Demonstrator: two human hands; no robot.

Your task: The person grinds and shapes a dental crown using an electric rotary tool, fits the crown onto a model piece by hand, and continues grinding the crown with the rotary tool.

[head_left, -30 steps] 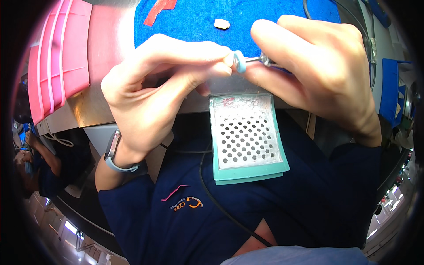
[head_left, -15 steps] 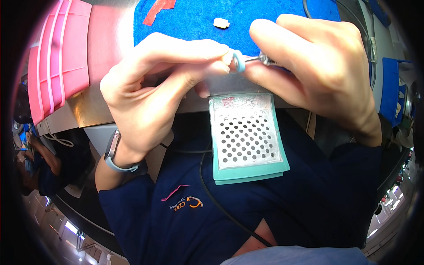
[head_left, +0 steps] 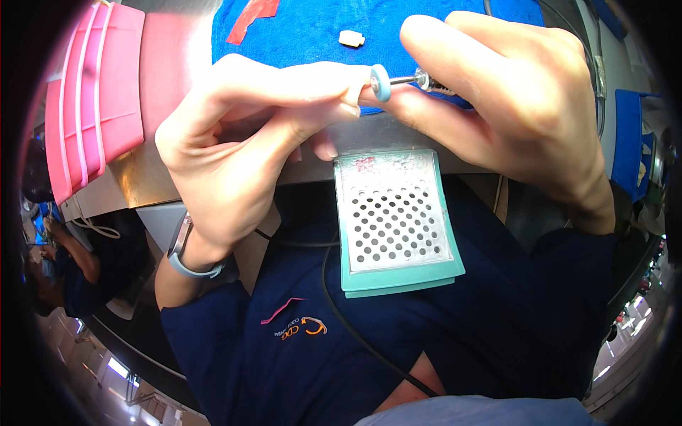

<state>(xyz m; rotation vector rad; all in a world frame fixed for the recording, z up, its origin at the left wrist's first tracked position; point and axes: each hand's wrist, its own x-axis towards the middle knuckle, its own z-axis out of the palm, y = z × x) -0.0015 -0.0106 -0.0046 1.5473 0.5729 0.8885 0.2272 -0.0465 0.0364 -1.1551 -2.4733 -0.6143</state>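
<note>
A small cream tooth-like piece (head_left: 353,94) is pinched between the thumb and forefinger of my left hand (head_left: 241,131). The fingers cover most of it. My right hand (head_left: 508,99) is wrapped round a rotary handpiece (head_left: 430,79), whose body lies mostly hidden in the palm. From its metal shank sticks a light-blue polishing wheel (head_left: 381,83), close beside the left fingertips. Whether wheel and piece touch I cannot tell. Beyond the hands, a similar cream piece (head_left: 351,38) lies on a blue towel (head_left: 302,32).
Below the hands, a green-framed perforated metal plate (head_left: 394,220) juts from the bench edge. A red strip (head_left: 250,20) lies on the towel. A pink ribbed tray (head_left: 96,92) stands at left, a blue bin (head_left: 629,142) at right. A black cable (head_left: 334,312) crosses my lap.
The wheel has tilted to show more of its face and shifted slightly up and left. My left fingers have moved a little left, exposing more of the cream piece.
</note>
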